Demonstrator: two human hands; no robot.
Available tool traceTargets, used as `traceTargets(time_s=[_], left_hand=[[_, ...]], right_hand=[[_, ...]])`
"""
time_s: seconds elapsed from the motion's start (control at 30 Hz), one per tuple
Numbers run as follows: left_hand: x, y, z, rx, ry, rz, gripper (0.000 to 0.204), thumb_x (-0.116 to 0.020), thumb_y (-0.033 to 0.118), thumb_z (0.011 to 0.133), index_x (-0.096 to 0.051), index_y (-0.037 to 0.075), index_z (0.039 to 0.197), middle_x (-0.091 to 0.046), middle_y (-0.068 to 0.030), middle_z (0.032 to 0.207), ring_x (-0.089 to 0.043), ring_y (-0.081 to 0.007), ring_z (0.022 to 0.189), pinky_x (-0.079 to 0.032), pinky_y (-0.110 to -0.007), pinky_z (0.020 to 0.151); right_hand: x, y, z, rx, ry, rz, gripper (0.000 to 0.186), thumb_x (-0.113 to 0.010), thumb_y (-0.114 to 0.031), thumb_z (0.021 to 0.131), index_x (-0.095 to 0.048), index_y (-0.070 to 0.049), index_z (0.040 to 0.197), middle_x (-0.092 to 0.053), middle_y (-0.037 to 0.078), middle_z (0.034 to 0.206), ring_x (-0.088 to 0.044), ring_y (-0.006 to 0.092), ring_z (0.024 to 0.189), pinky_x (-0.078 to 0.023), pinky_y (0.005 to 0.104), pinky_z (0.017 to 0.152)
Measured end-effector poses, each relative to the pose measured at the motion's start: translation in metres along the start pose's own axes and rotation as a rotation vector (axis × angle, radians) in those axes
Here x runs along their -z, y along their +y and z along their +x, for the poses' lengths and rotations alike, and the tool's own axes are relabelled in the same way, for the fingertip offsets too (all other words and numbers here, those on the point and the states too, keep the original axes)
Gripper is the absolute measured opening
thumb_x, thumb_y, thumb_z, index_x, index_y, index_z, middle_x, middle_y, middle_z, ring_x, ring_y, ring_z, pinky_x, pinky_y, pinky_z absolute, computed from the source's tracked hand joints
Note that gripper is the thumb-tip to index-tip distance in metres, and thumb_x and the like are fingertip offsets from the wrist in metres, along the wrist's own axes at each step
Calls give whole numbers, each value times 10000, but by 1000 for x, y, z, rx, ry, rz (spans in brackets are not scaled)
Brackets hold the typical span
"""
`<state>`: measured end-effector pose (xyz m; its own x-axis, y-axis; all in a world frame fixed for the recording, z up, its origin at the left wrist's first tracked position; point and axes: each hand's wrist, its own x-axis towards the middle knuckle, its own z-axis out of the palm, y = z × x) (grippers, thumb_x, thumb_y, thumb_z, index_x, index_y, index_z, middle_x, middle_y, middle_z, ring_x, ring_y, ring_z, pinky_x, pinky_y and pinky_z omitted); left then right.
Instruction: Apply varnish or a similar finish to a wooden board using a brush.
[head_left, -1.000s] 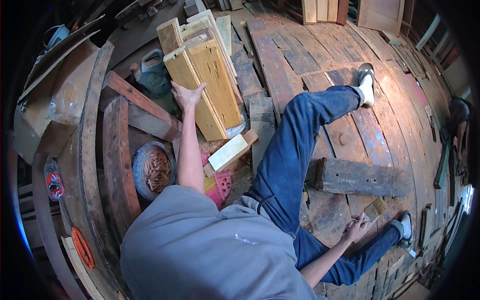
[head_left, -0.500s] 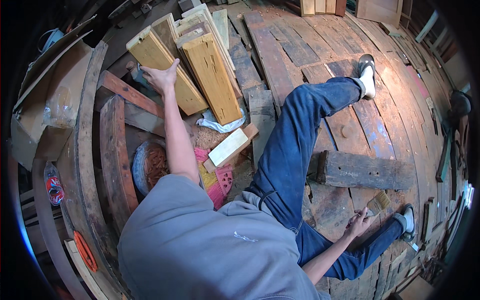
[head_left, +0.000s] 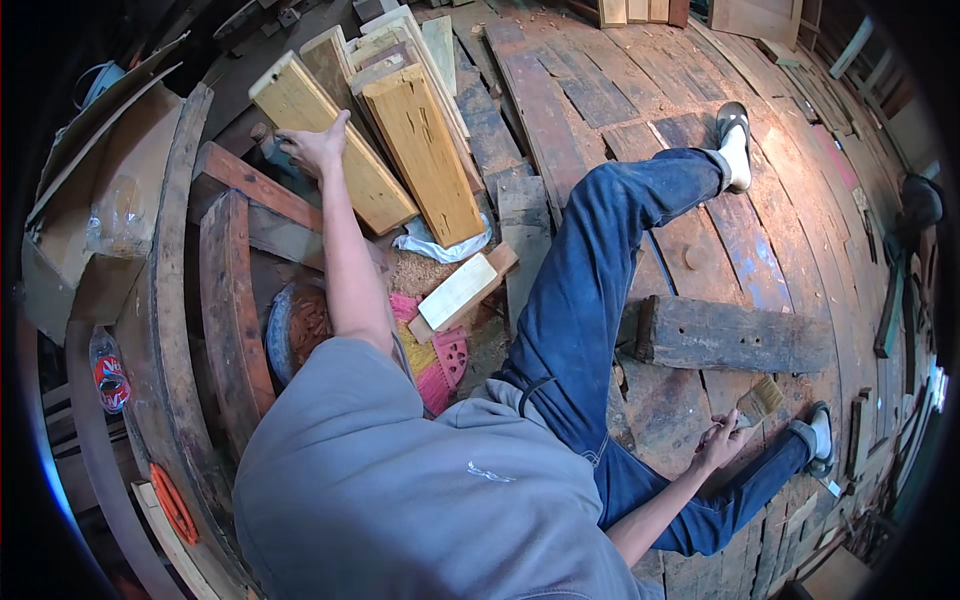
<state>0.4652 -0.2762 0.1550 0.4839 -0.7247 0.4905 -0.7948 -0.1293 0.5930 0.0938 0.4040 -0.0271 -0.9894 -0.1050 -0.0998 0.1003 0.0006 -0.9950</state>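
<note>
My left hand (head_left: 316,145) grips the long edge of a pale yellow wooden board (head_left: 367,186) at the left of a stack of boards. A yellower board (head_left: 420,150) with dark cracks lies beside it, over a white plastic bag (head_left: 425,241). A plastic jug, mostly hidden, is behind my left hand. My right hand (head_left: 722,440) is closed on the handle of a wide paintbrush (head_left: 760,401), held above my right leg. A short pale block (head_left: 452,295) lies on a wooden offcut near the pink and yellow perforated plastic piece (head_left: 449,364).
A dark timber (head_left: 725,335) lies across the plank floor (head_left: 660,80) by my legs. A round bowl of wood pieces (head_left: 294,335), timber frames (head_left: 231,320), a cardboard box (head_left: 110,170), a bottle (head_left: 108,375) and an orange coil (head_left: 172,500) are on the left. A person (head_left: 920,205) is at far right.
My left hand has moved the pale board up and to the left, away from the yellower one, baring more of the plastic bag. My right hand with the brush has risen slightly.
</note>
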Motion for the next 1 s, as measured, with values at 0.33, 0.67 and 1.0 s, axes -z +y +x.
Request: traceTargets(time_s=[0.33, 0.67, 1.0], left_hand=[[-6, -22, -47, -78, 18, -105, 1325, -895, 479, 564, -119, -104, 1465, -351, -375, 1360, -422, -471, 1262, -385, -488, 1059], [-6, -43, -48, -243, -98, -216, 1321, -902, 483, 555, -131, -126, 1438, -331, -366, 1387, -380, -465, 1292, -354, -492, 1083], [-16, -32, -36, -215, -334, -100, 1406, -905, 479, 554, -20, -111, 1475, -277, -379, 1435, -330, -455, 1349, -324, -449, 1122]], right_hand=[[2, -4, -4, 5, 32, -35, 211, -558, -252, 999, -501, -49, 1004, -594, 67, 691, -374, 36, 341, -252, 210, 293], [3, 3, -1, 22, -23, -23, 197, -549, -245, 1003, -498, -55, 1012, -592, 68, 688, -364, 30, 340, -247, 207, 291], [5, 0, -2, 12, 26, 3, 192, -552, -239, 1003, -511, -52, 1006, -597, 62, 690, -361, 23, 341, -240, 206, 295]])
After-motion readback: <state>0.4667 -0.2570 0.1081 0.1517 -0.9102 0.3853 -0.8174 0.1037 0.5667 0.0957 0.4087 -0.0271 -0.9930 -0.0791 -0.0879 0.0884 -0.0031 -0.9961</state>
